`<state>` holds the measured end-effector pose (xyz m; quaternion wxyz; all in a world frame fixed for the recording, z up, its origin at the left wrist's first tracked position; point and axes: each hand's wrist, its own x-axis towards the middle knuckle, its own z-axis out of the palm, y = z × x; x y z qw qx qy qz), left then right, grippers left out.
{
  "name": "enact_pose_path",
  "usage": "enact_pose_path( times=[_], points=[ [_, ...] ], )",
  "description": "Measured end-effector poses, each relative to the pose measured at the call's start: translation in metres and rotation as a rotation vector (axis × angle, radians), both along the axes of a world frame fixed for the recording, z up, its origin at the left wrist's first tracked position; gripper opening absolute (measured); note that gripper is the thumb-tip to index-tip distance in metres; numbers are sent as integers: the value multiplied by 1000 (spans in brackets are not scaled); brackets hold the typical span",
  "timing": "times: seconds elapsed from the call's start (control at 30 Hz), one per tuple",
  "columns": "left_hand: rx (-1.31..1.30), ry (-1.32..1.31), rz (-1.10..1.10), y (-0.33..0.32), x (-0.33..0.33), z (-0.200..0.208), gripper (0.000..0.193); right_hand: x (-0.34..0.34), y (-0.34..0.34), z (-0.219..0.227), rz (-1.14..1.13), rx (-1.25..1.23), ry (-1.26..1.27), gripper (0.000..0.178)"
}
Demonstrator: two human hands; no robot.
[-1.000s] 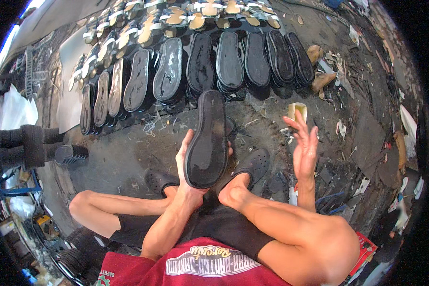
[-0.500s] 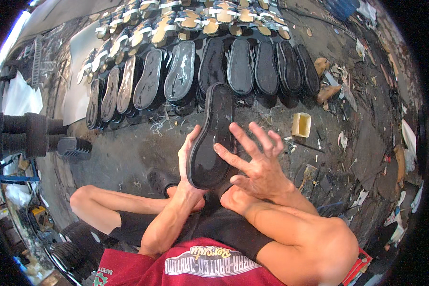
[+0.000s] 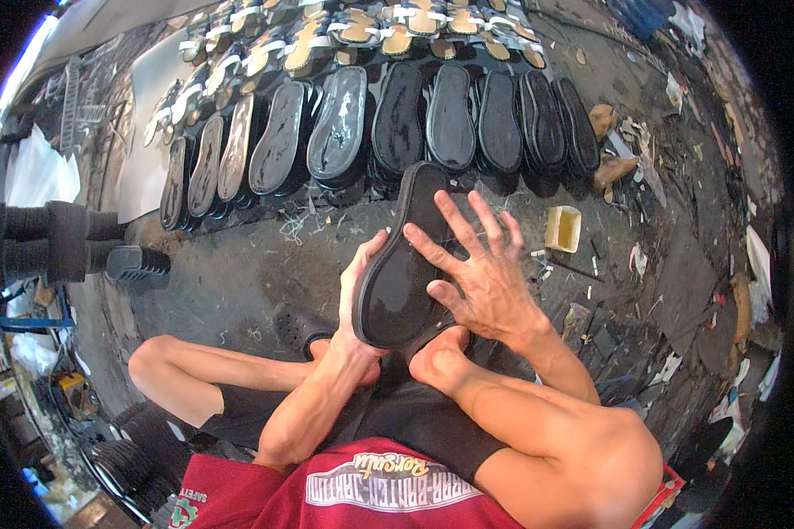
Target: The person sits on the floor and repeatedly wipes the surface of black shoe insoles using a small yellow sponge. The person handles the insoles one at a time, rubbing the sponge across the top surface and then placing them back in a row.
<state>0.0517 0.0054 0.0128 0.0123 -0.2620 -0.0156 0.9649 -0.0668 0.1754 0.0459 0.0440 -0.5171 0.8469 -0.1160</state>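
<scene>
A black shoe sole (image 3: pixel 395 295) with a raised rim is held up over my lap, its heel end toward me and its toe end pointing away. My left hand (image 3: pixel 355 286) supports it from the left and underneath, with the thumb along the edge. Over its right side lies my right hand (image 3: pixel 494 286), fingers stretched and spread. The index fingertip of that hand rests on or just above the sole's face. A wet-looking sheen shows on the heel part. Several more black soles (image 3: pixel 276 141) stand in stacked rows just beyond.
Strapped sandals (image 3: pixel 357 26) with tan insoles lie behind the stacks. A small square tub (image 3: pixel 562 229) with yellowish contents sits at right, near scattered scraps. At left are a short stack of soles (image 3: pixel 137 262) and taller dark stacks (image 3: pixel 62 238). A black clog (image 3: pixel 296 328) is by my leg.
The sole has tilted slightly, its toe end shifting right. My right hand has moved up a little, its fingers stretched further along the sole. My left hand keeps its hold.
</scene>
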Motion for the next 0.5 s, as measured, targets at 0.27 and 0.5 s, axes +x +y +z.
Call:
enact_pose_path(
  times=[0.27, 0.5],
  points=[
    [12, 10, -43, -4, -2, -2, 52, 5, -1, 0, 60, 13, -46, 62],
    [17, 56, -20, -5, -2, 1, 52, 14, -4, 0, 100, -1, -72, 61]
  ],
)
